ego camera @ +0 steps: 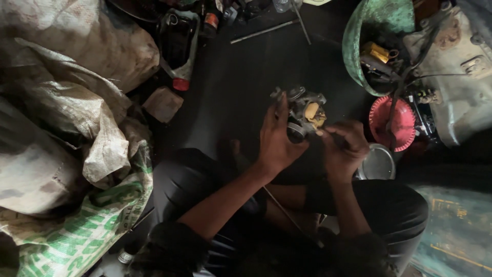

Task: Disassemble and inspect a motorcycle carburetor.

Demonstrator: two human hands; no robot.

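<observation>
Our left hand clamps the opened carburetor, yellow float bared, while our right hand fingers pinch together at it, reassembly undone.

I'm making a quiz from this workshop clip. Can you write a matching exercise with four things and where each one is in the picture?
Things:
1. small metal engine part
2. red round lid
3. woven sacks
4. thin metal rod

Places:
A. piled along the left side
B. held in the left hand, with the right hand at it
C. on the dark floor at the top
D. right of the hands, below the green bowl

Pairs: 1-B, 2-D, 3-A, 4-C
</observation>
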